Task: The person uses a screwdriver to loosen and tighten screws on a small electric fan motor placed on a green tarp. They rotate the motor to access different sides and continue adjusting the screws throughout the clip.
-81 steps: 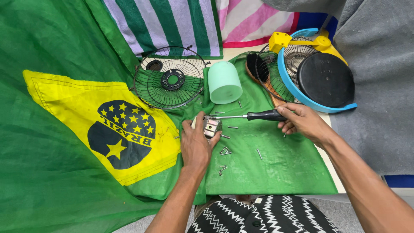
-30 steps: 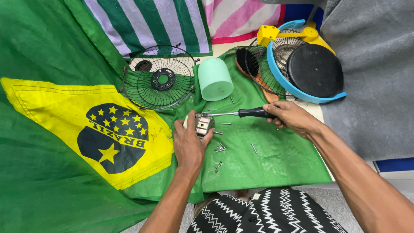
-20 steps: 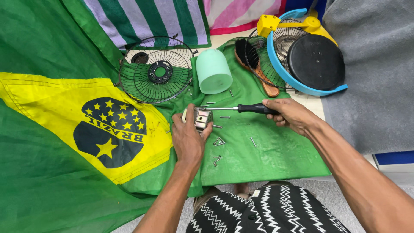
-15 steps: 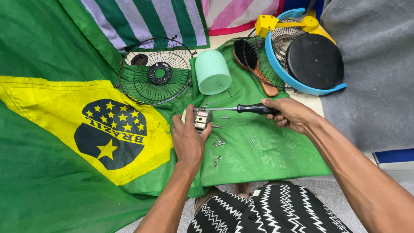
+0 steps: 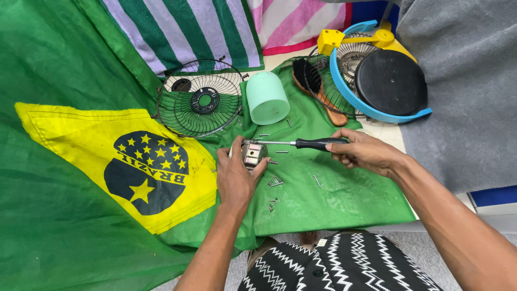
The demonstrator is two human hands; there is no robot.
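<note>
In the head view, a green cloth covers the work place; left of the small metal motor block it carries a yellow diamond patch with a dark blue round emblem with stars. The left hand is closed around the motor block, thumb and fingers pressing its sides. The right hand, to the right of the block, is wrapped tight on the black handle of one screwdriver, whose thin metal shaft reaches the block. Above the block stand one wire fan grille and one pale green plastic cup-shaped cover. Several small loose screws lie just below and right of the block. Farther upper right is one blue-rimmed fan part with a black disc.
</note>
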